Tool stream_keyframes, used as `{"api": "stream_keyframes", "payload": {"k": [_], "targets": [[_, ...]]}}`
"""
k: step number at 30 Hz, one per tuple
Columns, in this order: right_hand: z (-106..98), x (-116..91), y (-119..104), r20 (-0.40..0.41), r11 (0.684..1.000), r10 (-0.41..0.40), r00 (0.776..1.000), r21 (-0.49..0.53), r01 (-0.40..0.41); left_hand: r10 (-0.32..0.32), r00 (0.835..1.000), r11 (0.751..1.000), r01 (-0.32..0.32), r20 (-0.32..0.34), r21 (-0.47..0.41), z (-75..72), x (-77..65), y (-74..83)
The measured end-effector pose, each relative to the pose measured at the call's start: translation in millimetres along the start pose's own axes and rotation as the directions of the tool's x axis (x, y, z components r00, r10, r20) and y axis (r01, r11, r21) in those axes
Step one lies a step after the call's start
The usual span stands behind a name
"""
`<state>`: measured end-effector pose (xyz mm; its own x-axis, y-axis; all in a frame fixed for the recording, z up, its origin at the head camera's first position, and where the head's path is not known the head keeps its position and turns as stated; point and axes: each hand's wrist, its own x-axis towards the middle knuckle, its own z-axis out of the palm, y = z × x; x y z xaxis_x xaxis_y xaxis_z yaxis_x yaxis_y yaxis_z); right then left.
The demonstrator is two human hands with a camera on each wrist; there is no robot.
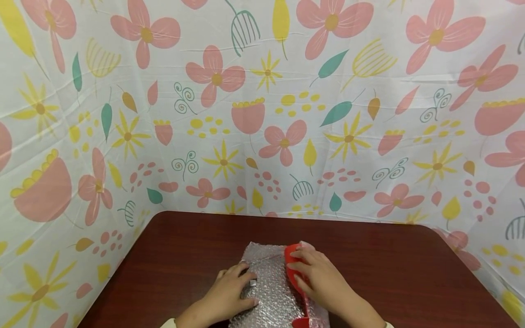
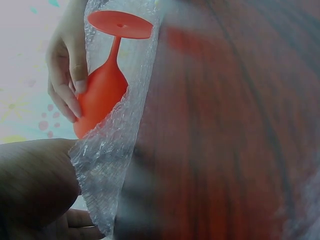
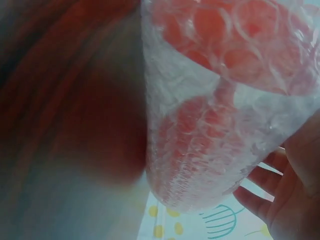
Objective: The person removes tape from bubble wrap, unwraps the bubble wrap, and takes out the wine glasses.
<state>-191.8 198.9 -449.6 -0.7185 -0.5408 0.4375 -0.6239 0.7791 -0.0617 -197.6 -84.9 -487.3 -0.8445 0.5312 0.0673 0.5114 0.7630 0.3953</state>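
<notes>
A red stemmed goblet [image 1: 290,264] lies on its side on a sheet of clear bubble wrap [image 1: 268,296], its foot toward me. The left wrist view shows the goblet's [image 2: 102,95] bowl partly covered by wrap, while its stem and round foot are bare on this side. My right hand [image 1: 324,278] holds the bowl from the right, fingers bent over it; its thumb is hard to make out. On the left part of the sheet rests my left hand [image 1: 225,294], fingers spread. Through the wrap, the right wrist view shows the goblet [image 3: 200,130] blurred by bubbles.
The dark red-brown table [image 1: 176,255] extends to both sides of the wrap and behind it. Behind its far edge hangs a white cloth [image 1: 254,159] with flowers and leaves, which also runs down the left and right sides.
</notes>
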Motion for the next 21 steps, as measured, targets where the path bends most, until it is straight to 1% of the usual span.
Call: {"api": "stream_keyframes", "payload": {"k": [6,16,21], "targets": [[-0.8,-1.2,0.9,-0.018,1.0,-0.022,1.0,-0.01,0.021,0.014,1.0,1.0,-0.014,-0.019,0.007,2.5,-0.7,-0.6],[-0.7,-4.0,3.5,-0.005,1.0,-0.013,1.0,-0.025,0.013,0.011,1.0,1.0,-0.011,-0.012,0.0,1.0,-0.2,-0.6],[-0.1,-6.7,4.9,-0.017,1.0,-0.014,1.0,-0.026,0.014,0.012,1.0,1.0,-0.012,-0.013,0.001,-0.1,-1.2,0.7]]}}
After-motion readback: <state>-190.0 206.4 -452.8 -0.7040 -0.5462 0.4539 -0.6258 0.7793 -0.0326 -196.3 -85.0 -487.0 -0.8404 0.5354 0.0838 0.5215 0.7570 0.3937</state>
